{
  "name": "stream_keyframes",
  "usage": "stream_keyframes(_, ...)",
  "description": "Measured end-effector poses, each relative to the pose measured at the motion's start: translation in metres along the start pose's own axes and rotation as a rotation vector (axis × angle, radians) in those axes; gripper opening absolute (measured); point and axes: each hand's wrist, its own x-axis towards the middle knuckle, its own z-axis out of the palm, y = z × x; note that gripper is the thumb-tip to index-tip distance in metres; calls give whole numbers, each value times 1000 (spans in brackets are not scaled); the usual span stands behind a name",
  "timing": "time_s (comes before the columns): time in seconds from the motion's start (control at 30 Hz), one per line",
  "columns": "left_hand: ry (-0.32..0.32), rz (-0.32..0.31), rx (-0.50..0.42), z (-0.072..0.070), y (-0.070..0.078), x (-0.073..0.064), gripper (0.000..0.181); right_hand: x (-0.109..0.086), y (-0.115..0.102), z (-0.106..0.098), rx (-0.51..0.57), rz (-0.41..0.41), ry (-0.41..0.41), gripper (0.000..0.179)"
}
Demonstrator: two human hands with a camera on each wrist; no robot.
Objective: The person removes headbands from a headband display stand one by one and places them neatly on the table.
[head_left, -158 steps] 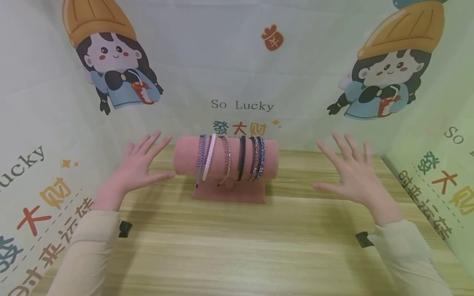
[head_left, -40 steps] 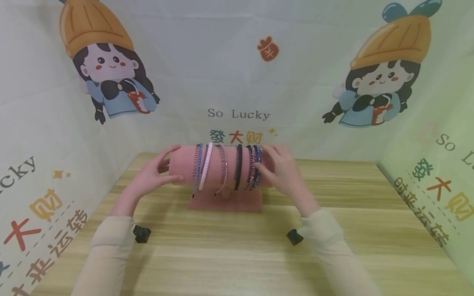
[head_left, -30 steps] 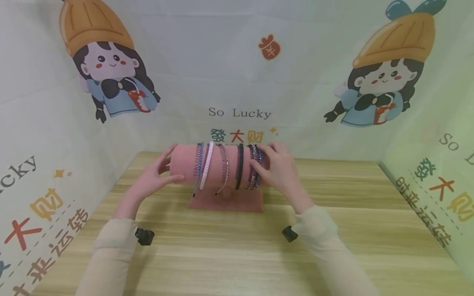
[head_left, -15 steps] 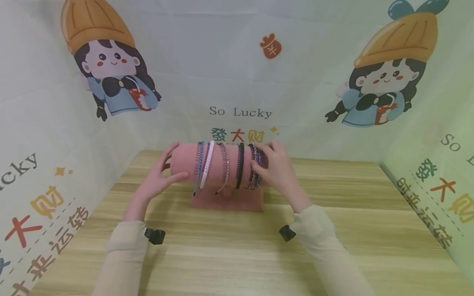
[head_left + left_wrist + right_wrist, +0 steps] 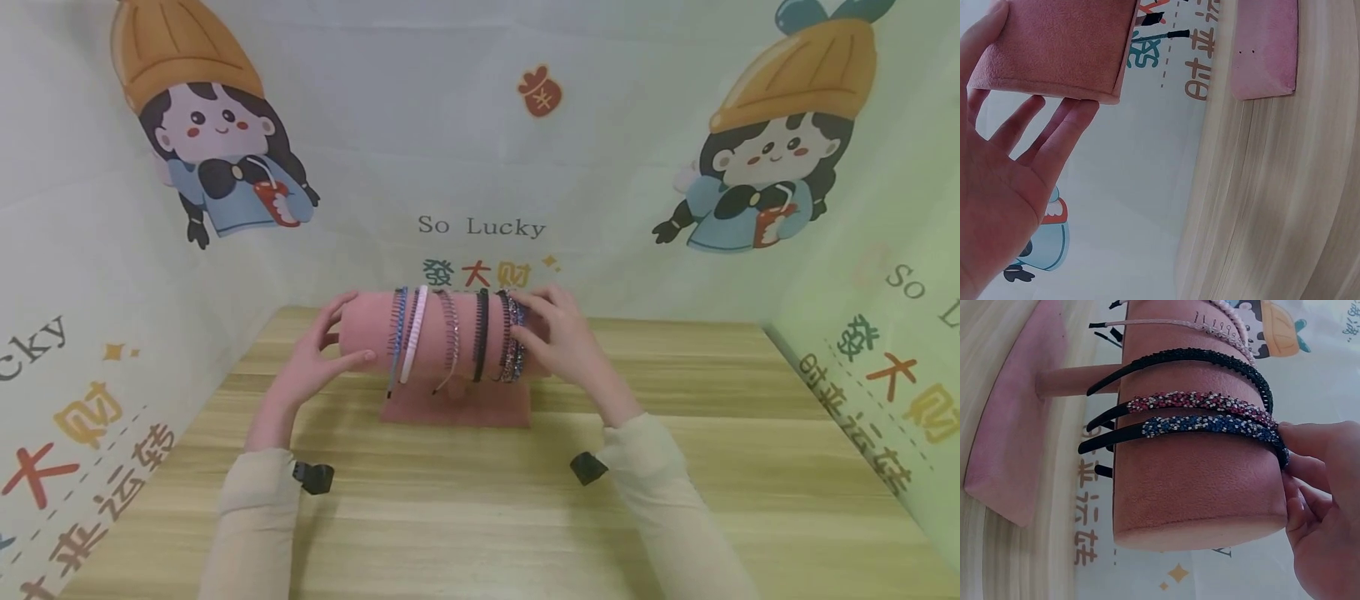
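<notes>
A pink plush headband stand (image 5: 367,325), a roll on a flat base, carries several headbands side by side. My left hand (image 5: 311,367) grips its left end, thumb in front and fingers behind. At the right end my right hand (image 5: 573,346) pinches the blue glitter headband (image 5: 1210,425) between thumb and fingers near its top. The red-and-silver glitter headband (image 5: 1191,400) lies close beside it, against the thumb tip. Farther left sit a black headband (image 5: 481,342), a thin pale pink one (image 5: 453,333), a white one (image 5: 413,337) and a blue one (image 5: 396,342).
The stand's base (image 5: 457,410) rests on a wood-grain table (image 5: 457,517), near the back. Printed cloth walls (image 5: 360,125) close off the back and both sides. A small black device (image 5: 315,478) sits at the left wrist, another (image 5: 587,468) at the right.
Several seconds ago both hands were spread apart beside the stand. Since then they have come inward onto its ends, and the right hand has taken hold of the blue glitter headband, still on the roll.
</notes>
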Motion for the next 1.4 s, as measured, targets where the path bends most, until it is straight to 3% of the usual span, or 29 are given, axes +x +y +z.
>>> stream_keyframes(0.57, 13, 0, -1, -2, 13, 1, 85, -2, 3, -1, 76, 58, -15, 51)
stream_keyframes(0.87, 9, 18, -25, -1, 10, 8, 83, 2, 2, -8, 86, 105, -91, 63)
stream_keyframes(1.17, 3, 26, -51, -1, 4, 9, 82, 3, 0, -9, 50, 85, -137, 65)
stream_keyframes(1.4, 1, 22, -51, -2, 14, 6, 81, 2, 2, -14, 133, 74, -108, 61)
